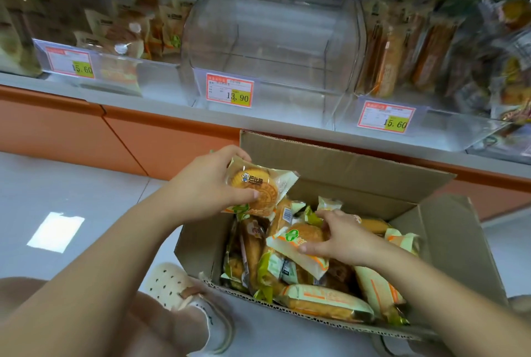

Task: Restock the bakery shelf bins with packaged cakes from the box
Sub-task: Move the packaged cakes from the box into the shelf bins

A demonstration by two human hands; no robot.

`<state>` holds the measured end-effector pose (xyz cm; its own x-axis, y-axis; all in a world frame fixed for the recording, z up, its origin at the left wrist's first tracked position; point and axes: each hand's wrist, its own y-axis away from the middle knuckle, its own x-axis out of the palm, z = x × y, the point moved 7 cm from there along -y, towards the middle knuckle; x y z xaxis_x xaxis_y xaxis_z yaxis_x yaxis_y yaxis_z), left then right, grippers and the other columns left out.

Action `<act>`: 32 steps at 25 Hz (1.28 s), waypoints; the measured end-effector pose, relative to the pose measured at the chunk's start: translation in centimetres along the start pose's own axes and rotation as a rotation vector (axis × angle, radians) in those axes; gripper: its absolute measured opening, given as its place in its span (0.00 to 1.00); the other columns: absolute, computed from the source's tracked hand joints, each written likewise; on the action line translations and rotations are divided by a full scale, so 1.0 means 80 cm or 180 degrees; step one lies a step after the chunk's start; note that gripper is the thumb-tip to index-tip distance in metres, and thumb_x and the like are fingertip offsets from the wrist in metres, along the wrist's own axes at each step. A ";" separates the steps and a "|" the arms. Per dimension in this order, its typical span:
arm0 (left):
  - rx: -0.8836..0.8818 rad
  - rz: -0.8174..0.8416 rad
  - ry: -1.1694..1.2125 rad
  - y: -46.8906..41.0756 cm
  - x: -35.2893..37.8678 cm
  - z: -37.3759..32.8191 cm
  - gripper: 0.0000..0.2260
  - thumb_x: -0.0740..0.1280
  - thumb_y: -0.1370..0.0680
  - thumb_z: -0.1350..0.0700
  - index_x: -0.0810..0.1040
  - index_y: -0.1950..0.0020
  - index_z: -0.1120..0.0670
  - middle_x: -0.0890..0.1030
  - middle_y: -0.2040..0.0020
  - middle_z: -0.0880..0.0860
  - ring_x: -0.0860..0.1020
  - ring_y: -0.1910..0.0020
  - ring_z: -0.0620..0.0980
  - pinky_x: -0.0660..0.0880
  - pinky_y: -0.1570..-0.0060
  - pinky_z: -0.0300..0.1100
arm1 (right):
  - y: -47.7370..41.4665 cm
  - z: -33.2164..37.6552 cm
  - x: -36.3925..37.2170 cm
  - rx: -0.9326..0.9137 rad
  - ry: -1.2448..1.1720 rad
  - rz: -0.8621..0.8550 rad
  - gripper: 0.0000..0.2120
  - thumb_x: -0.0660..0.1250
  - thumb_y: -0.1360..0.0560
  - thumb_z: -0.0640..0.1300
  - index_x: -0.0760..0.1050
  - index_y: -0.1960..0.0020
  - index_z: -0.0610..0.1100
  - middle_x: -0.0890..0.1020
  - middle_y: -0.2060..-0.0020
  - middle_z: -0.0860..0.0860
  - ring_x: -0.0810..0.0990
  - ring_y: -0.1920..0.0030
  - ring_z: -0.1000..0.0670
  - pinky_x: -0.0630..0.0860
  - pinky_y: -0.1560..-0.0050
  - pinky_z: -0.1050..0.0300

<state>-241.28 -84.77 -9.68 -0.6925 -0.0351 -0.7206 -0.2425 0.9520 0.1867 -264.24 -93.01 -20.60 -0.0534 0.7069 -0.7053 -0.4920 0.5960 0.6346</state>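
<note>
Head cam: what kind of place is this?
Most likely a shop's bakery or snack aisle: clear shelf bins with printed price tags, wrapped baked goods in neighbouring bins, and an open cardboard box of packaged cakes.

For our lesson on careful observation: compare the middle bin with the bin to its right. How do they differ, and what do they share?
The middle bin holds no packets that can be seen; the right bin has long packets standing at its back. The middle bin's price tag reads 13.90; the right bin's tag reads 15.60. Both are clear plastic bins on the same shelf, each with a red-bordered tag on its front.
</note>
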 end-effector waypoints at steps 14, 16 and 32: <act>-0.0330 0.0106 0.0854 0.008 -0.011 0.023 0.18 0.74 0.27 0.50 0.71 0.41 0.45 0.80 0.52 0.44 0.79 0.54 0.41 0.76 0.62 0.32 | 0.039 0.027 -0.044 -0.0542 -0.1205 0.0046 0.32 0.79 0.39 0.58 0.70 0.39 0.61 0.81 0.47 0.60 0.81 0.49 0.60 0.77 0.51 0.64; -0.0365 0.0065 0.1151 0.010 -0.028 0.027 0.16 0.75 0.28 0.50 0.74 0.44 0.45 0.81 0.51 0.45 0.81 0.51 0.42 0.80 0.51 0.40 | 0.055 0.037 -0.078 -0.0689 -0.1306 -0.0144 0.37 0.79 0.42 0.61 0.70 0.37 0.60 0.82 0.48 0.62 0.80 0.49 0.63 0.74 0.51 0.68; -0.0433 -0.1150 0.1039 0.017 -0.273 0.096 0.16 0.75 0.34 0.42 0.79 0.48 0.43 0.83 0.51 0.43 0.81 0.48 0.46 0.75 0.41 0.51 | 0.044 0.401 -0.322 -0.2104 -0.0668 -0.2004 0.28 0.78 0.34 0.51 0.71 0.38 0.56 0.77 0.54 0.64 0.75 0.60 0.70 0.68 0.65 0.79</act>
<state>-221.29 -80.36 1.15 -0.7191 -0.4689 -0.5128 -0.5771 0.8141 0.0648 -236.68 -96.93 9.96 0.5172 0.4204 -0.7455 -0.7746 0.6005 -0.1988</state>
